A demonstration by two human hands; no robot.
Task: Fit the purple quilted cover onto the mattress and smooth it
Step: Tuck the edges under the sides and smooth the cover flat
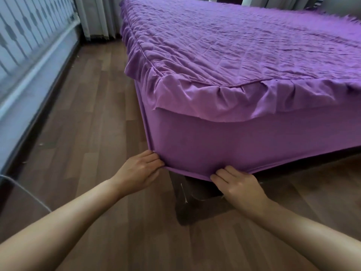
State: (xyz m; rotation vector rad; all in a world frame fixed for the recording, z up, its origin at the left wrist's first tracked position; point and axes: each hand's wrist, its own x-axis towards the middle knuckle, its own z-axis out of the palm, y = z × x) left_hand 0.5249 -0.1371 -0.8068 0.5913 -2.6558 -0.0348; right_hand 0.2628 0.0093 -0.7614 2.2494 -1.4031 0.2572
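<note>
The purple quilted cover (244, 42) lies across the whole top of the mattress, wrinkled, with a gathered frill hanging over the near edge. Its plain purple skirt (224, 141) drops down the near side and wraps the near left corner. My left hand (141, 170) pinches the skirt's bottom hem at that corner. My right hand (237, 185) grips the same hem a little to the right, fingers curled under the edge. The mattress itself is hidden under the cover.
A dark wooden bed leg (187, 200) stands just below the hem between my hands. Wood-laminate floor (88, 118) runs along the bed's left side. A patterned wall with a white ledge (35, 61) lies to the left, curtains (97, 16) at the far end.
</note>
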